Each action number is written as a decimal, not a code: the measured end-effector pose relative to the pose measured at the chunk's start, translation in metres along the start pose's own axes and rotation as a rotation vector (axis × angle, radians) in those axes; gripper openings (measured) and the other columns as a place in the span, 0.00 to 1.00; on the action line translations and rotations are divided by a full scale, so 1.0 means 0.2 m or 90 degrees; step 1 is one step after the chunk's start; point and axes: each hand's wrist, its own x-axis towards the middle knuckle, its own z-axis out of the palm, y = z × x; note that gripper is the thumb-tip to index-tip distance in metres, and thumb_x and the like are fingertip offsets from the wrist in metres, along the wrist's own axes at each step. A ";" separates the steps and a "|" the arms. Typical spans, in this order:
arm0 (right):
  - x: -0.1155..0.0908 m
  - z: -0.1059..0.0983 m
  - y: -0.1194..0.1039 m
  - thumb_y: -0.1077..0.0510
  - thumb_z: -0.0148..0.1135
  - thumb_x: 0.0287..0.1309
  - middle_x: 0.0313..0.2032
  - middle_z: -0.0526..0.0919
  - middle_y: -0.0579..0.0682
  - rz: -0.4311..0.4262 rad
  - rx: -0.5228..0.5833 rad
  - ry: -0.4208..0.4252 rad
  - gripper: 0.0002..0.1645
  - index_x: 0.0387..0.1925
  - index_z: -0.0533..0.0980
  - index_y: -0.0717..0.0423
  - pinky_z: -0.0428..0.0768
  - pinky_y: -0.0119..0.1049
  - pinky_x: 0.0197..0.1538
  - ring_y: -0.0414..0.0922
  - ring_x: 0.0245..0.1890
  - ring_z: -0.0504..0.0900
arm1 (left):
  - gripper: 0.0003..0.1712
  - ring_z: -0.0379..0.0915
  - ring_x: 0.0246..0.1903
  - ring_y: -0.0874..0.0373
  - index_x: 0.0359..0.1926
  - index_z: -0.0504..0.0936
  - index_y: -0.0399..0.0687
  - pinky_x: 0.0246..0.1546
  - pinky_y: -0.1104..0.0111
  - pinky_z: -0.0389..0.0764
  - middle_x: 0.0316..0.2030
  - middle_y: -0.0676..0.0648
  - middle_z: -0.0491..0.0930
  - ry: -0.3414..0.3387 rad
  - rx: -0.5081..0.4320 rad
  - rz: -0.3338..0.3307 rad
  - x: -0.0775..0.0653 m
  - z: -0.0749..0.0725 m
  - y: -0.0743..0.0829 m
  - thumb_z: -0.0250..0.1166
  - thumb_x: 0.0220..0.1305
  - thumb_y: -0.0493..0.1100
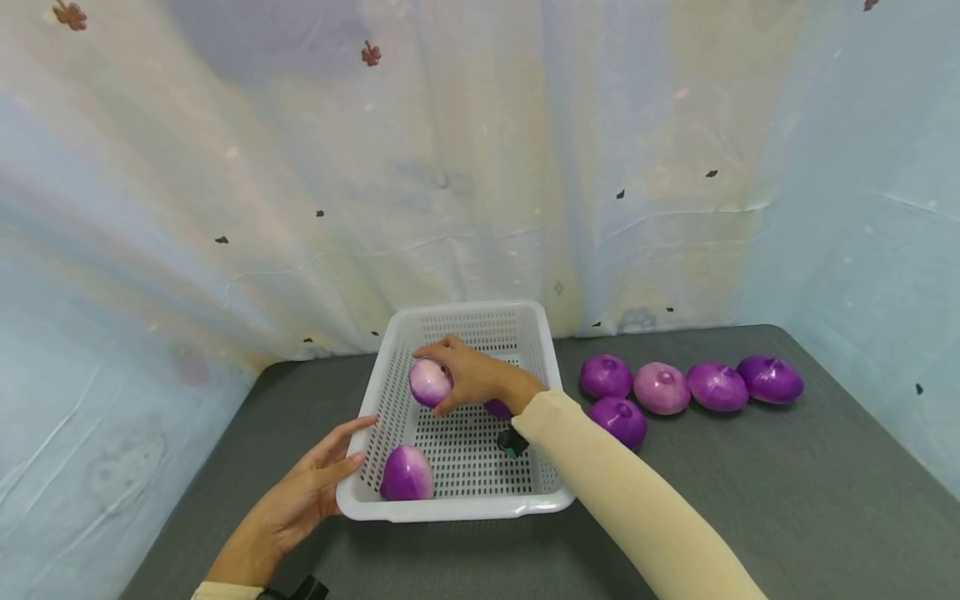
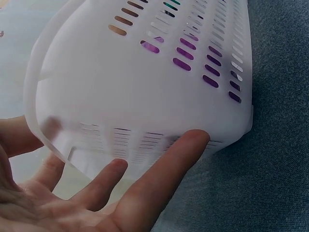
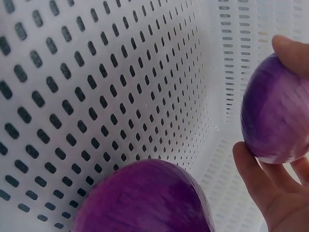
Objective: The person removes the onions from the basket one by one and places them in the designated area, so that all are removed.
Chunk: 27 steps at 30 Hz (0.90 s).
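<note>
A purple-and-white onion (image 1: 431,383) is held between the thumb and fingers of my right hand (image 1: 472,375), inside the white plastic basket (image 1: 457,508). In the right wrist view this onion (image 3: 275,111) appears at the right, over the perforated basket floor. My left hand (image 1: 303,492) grips the basket's left rim, and the left wrist view shows fingers (image 2: 159,174) spread along the outer wall. Another onion (image 1: 407,475) lies in the basket's near left corner. A third onion (image 1: 497,408) sits in the basket, partly hidden by my right forearm.
Several purple onions lie on the dark grey table right of the basket, among them a paler pink one (image 1: 662,388) and one close to my right sleeve (image 1: 619,422). A patterned curtain (image 1: 480,167) hangs behind the table and along both sides.
</note>
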 end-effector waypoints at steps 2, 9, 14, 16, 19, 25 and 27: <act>0.00 0.00 0.00 0.53 0.81 0.44 0.64 0.64 0.52 -0.004 -0.001 0.001 0.55 0.73 0.63 0.42 0.76 0.45 0.64 0.48 0.59 0.74 | 0.31 0.78 0.55 0.55 0.76 0.53 0.64 0.46 0.55 0.84 0.77 0.46 0.43 -0.004 0.001 0.003 0.00 0.00 0.00 0.51 0.78 0.47; -0.01 0.00 0.00 0.51 0.81 0.44 0.61 0.66 0.50 0.000 -0.003 -0.004 0.53 0.71 0.64 0.43 0.77 0.43 0.62 0.46 0.57 0.74 | 0.31 0.78 0.54 0.55 0.76 0.53 0.64 0.46 0.54 0.84 0.76 0.47 0.43 -0.006 -0.006 0.002 0.00 -0.01 -0.01 0.51 0.78 0.47; -0.01 0.00 0.00 0.51 0.80 0.45 0.61 0.66 0.50 -0.005 -0.007 -0.006 0.53 0.72 0.64 0.44 0.77 0.43 0.62 0.46 0.57 0.74 | 0.31 0.79 0.54 0.55 0.76 0.53 0.63 0.46 0.54 0.84 0.74 0.48 0.49 -0.009 -0.008 0.009 0.01 -0.02 -0.01 0.50 0.78 0.46; -0.01 0.00 0.00 0.51 0.80 0.45 0.61 0.66 0.50 -0.008 -0.007 -0.005 0.52 0.72 0.64 0.44 0.77 0.43 0.61 0.46 0.57 0.74 | 0.30 0.79 0.54 0.54 0.76 0.53 0.63 0.46 0.54 0.84 0.74 0.49 0.50 -0.010 -0.009 0.011 0.00 -0.02 -0.01 0.50 0.78 0.46; 0.00 0.00 0.00 0.51 0.80 0.45 0.60 0.66 0.50 -0.011 -0.008 -0.005 0.53 0.71 0.64 0.44 0.77 0.43 0.61 0.46 0.57 0.74 | 0.30 0.79 0.54 0.55 0.76 0.53 0.64 0.46 0.54 0.84 0.74 0.48 0.49 -0.011 -0.008 0.011 0.00 -0.02 -0.01 0.51 0.78 0.46; 0.01 0.00 0.01 0.50 0.80 0.45 0.63 0.67 0.51 -0.017 -0.010 0.000 0.53 0.72 0.63 0.44 0.77 0.43 0.61 0.46 0.58 0.75 | 0.30 0.78 0.55 0.55 0.76 0.53 0.63 0.46 0.55 0.84 0.75 0.48 0.48 -0.008 -0.009 0.006 0.00 -0.02 -0.01 0.51 0.78 0.47; 0.01 0.00 0.01 0.49 0.80 0.45 0.65 0.66 0.51 -0.017 -0.010 0.003 0.53 0.71 0.63 0.44 0.77 0.42 0.61 0.46 0.58 0.75 | 0.30 0.79 0.55 0.55 0.75 0.53 0.64 0.46 0.55 0.84 0.75 0.48 0.47 -0.010 -0.011 0.006 0.00 -0.02 -0.01 0.50 0.78 0.47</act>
